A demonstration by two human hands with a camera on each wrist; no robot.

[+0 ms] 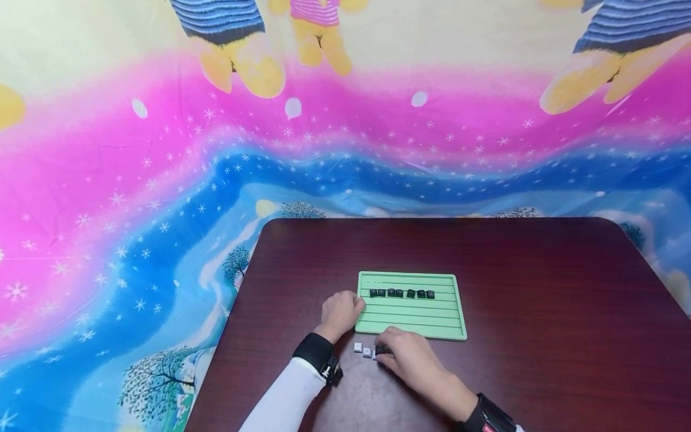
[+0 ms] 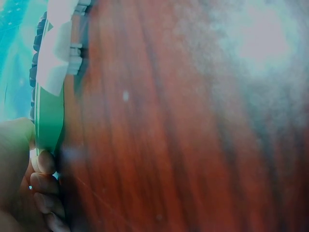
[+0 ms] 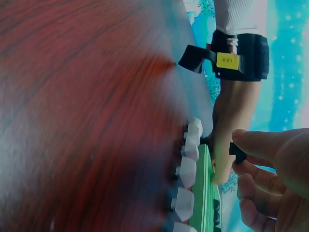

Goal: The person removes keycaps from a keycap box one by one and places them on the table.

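A light green grooved tray (image 1: 410, 318) lies on the table, with several black keycaps (image 1: 399, 293) in a row along one groove. My left hand (image 1: 340, 312) grips the tray's left edge, thumb on one side and fingertips (image 2: 47, 162) against the other. Between the thumb and fingers of my right hand (image 1: 407, 357) is a small black keycap (image 3: 237, 152), pinched in front of the tray's near edge. White keycaps (image 1: 358, 347) lie on the table beside that hand; more of the row (image 3: 187, 172) shows in the right wrist view, hidden under the hand from the head.
The dark red-brown table (image 1: 540, 312) has a rounded far edge. Behind it hangs a colourful printed cloth (image 1: 378, 144). Black straps with small devices sit on both wrists, the left one (image 1: 317, 355) just left of the white keycaps.
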